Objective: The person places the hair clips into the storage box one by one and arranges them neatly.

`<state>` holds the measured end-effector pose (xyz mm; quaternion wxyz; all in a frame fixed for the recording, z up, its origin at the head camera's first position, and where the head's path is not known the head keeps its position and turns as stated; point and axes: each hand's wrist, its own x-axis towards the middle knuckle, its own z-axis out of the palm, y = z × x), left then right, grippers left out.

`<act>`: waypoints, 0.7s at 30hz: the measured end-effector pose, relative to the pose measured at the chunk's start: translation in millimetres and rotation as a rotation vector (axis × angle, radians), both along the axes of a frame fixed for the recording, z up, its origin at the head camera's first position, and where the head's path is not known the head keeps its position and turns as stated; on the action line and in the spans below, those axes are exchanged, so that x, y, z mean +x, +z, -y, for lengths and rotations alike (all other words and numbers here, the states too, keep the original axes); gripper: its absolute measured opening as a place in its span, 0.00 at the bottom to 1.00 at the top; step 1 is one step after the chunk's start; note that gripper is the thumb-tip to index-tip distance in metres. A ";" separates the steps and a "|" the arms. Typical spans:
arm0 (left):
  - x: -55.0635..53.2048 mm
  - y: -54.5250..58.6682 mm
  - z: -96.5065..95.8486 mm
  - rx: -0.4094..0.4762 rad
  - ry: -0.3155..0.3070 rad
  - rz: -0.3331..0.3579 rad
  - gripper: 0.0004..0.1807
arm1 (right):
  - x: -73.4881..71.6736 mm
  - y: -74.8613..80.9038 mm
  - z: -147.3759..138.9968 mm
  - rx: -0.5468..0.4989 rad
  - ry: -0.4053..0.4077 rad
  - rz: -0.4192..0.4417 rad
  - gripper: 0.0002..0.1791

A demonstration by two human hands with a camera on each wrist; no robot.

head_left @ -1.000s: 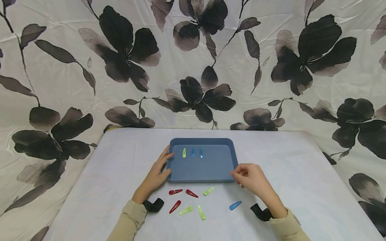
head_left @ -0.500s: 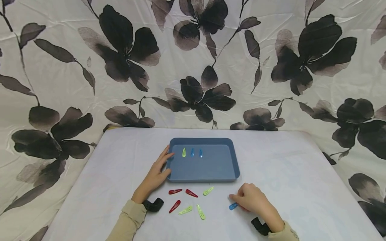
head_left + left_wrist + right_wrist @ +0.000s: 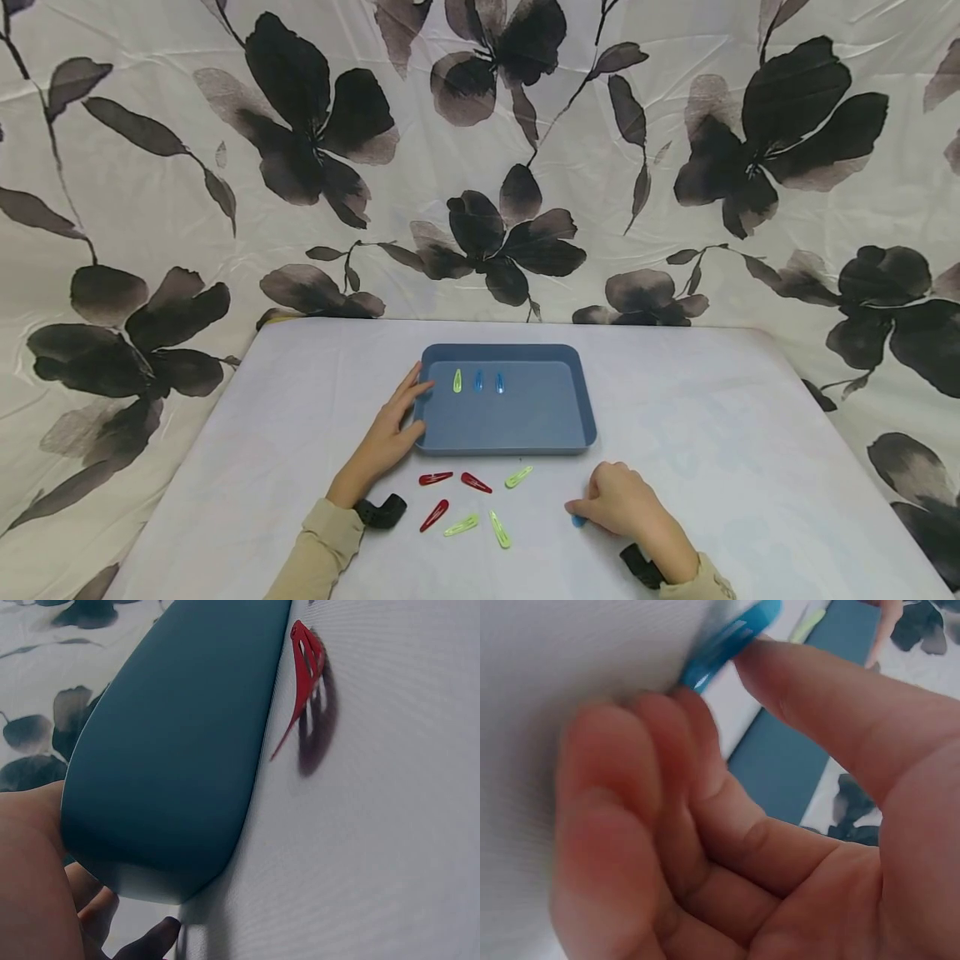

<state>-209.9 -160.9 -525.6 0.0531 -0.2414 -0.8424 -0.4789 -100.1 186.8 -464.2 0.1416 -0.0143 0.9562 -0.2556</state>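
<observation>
A blue snap hair clip (image 3: 578,521) is pinched between the thumb and fingers of my right hand (image 3: 622,500), low over the table right of the other clips. Most of that clip is covered in the head view; the right wrist view shows it at the fingertips. My left hand (image 3: 388,429) rests on the left edge of a blue-grey tray (image 3: 517,425), fingers spread and fairly straight. Inside the tray, near its upper left, a green hair clip (image 3: 457,381) and two blue hair clips (image 3: 478,381) stand in a row.
In front of the tray lie three red hair clips (image 3: 433,516) and three green hair clips (image 3: 499,530), scattered on the white tablecloth (image 3: 712,400). A floral curtain (image 3: 517,167) hangs behind the table. Black wrist mounts (image 3: 381,511) sit on both wrists.
My right hand has moved from the tray's lower right corner down toward the table and taken the blue hair clip between thumb and fingers. My left hand has stayed at the tray.
</observation>
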 end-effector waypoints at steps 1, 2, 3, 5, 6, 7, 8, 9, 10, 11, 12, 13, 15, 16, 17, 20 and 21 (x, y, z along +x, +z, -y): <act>0.0 0.1 -0.2 -0.001 0.001 0.002 0.35 | 0.5 0.9 0.3 0.003 0.004 0.002 0.25; 0.3 0.5 -0.4 0.000 0.002 0.006 0.35 | 1.0 1.9 0.7 0.005 0.007 0.006 0.24; 0.5 0.9 -0.6 0.001 0.002 0.009 0.36 | 1.5 2.8 1.1 0.006 0.009 0.013 0.24; 0.8 1.5 -1.0 0.001 0.003 0.013 0.36 | 2.7 4.6 2.0 0.007 0.019 0.016 0.24; 1.1 1.8 -1.2 0.001 0.005 0.018 0.35 | 3.3 5.2 2.5 0.010 0.025 0.013 0.24; 1.1 1.7 -1.1 -0.001 0.007 0.018 0.35 | 3.9 5.6 3.3 0.011 0.031 0.010 0.24; 1.1 1.6 -1.0 -0.003 0.007 0.018 0.35 | 4.3 5.7 4.1 0.010 0.035 0.007 0.24; 1.1 1.7 -1.0 -0.004 0.007 0.018 0.35 | 4.8 5.9 4.7 0.013 0.040 0.001 0.24; 1.1 1.7 -0.9 -0.004 0.007 0.018 0.35 | 5.3 6.0 5.3 0.020 0.046 -0.006 0.23; 1.1 1.7 -0.9 -0.004 0.007 0.018 0.35 | 5.7 5.9 5.8 0.027 0.049 -0.013 0.22; 1.1 1.7 -0.8 -0.003 0.006 0.018 0.35 | 6.0 5.6 6.2 0.034 0.052 -0.019 0.21; 1.1 1.8 -0.9 -0.002 0.004 0.017 0.35 | 6.4 5.5 6.5 0.041 0.052 -0.023 0.19; 1.2 2.0 -0.9 -0.001 0.003 0.017 0.35 | 7.1 5.2 7.3 0.060 0.052 -0.033 0.17; 1.3 2.1 -0.9 0.001 0.002 0.016 0.35 | 7.5 5.0 7.8 0.068 0.052 -0.038 0.17; 1.3 2.2 -0.9 0.002 0.001 0.016 0.35 | 7.9 4.7 8.3 0.073 0.051 -0.046 0.17; 1.3 2.5 -1.1 0.004 -0.003 0.015 0.35 | 9.6 4.3 9.6 0.083 0.056 -0.079 0.18; 1.3 2.5 -1.1 0.006 -0.004 0.015 0.35 | 10.1 4.2 9.9 0.084 0.060 -0.091 0.18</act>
